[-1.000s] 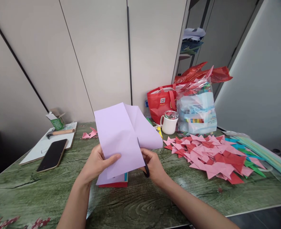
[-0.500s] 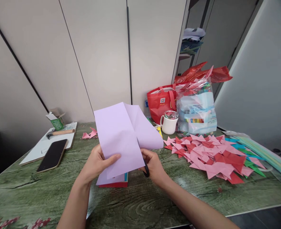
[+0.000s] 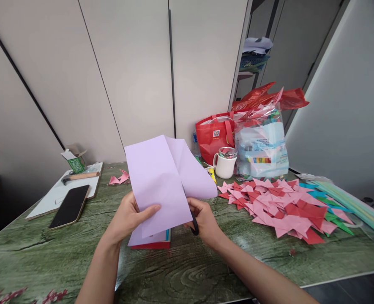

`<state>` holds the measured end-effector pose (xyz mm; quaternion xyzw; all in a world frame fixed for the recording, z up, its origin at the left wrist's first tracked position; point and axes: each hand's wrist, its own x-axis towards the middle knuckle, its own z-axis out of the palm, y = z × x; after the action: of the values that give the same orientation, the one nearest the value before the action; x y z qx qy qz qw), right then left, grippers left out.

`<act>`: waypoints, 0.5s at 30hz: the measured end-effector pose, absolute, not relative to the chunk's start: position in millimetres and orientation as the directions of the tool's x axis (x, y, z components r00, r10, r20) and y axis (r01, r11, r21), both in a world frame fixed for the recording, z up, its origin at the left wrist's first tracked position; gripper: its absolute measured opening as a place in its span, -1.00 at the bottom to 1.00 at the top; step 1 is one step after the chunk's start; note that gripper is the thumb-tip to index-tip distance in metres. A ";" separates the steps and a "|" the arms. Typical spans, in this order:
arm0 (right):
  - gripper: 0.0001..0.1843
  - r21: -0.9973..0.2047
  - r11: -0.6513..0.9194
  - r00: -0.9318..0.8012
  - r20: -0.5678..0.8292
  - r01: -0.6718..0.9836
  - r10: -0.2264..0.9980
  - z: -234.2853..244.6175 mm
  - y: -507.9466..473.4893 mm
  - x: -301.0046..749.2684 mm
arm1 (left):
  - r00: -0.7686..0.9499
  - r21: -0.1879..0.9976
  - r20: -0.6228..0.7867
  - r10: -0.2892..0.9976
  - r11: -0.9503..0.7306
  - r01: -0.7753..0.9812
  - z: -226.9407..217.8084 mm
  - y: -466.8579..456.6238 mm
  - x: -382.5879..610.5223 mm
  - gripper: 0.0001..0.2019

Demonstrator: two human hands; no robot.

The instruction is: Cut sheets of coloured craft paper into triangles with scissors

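Observation:
My left hand (image 3: pixel 128 216) pinches the lower left edge of a lilac paper sheet (image 3: pixel 161 181) held upright above the table, thumb on its front. My right hand (image 3: pixel 202 219) is closed round black-handled scissors (image 3: pixel 194 223), whose blades are hidden behind the sheet. A cut runs up the sheet's middle, so its right half hangs as a separate flap. Under the hands lies a stack of coloured paper (image 3: pixel 153 241) with a red bottom edge.
A pile of pink and red folded paper triangles (image 3: pixel 278 204) covers the table's right side, with green and blue sheets (image 3: pixel 339 202) beyond. A white mug (image 3: pixel 225 164), red bag (image 3: pixel 214 136) and plastic bag (image 3: pixel 263 143) stand behind. A phone (image 3: pixel 69 206), hammer (image 3: pixel 79 176) and small green box (image 3: pixel 75 162) lie left.
Almost nothing has moved; the sheet and both hands hold their places, and the right hand with the scissors has shifted very slightly.

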<state>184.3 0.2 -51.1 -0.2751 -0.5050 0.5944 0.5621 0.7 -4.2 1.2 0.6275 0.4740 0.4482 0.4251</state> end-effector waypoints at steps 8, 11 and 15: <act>-0.82 -0.905 0.150 -0.222 0.253 -0.397 0.942 -51.4 0.4 184.7 | 0.160 0.962 0.154 0.975 -0.185 0.200 1.5 -4.5 1.1 -0.63; -0.84 -0.910 0.148 -0.217 0.246 -0.388 0.945 -51.7 0.7 184.1 | 0.157 0.964 0.151 0.976 -0.180 0.196 1.5 -4.8 1.1 -0.62; -0.83 -0.904 0.142 -0.212 0.244 -0.404 0.946 -51.6 0.8 183.8 | 0.152 0.961 0.153 0.976 -0.183 0.208 1.7 -5.5 1.0 -0.61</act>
<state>183.8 0.8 -51.6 -0.2710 -0.5006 0.5963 0.5660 1.0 -5.5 1.7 0.6258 0.4733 0.4472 0.4293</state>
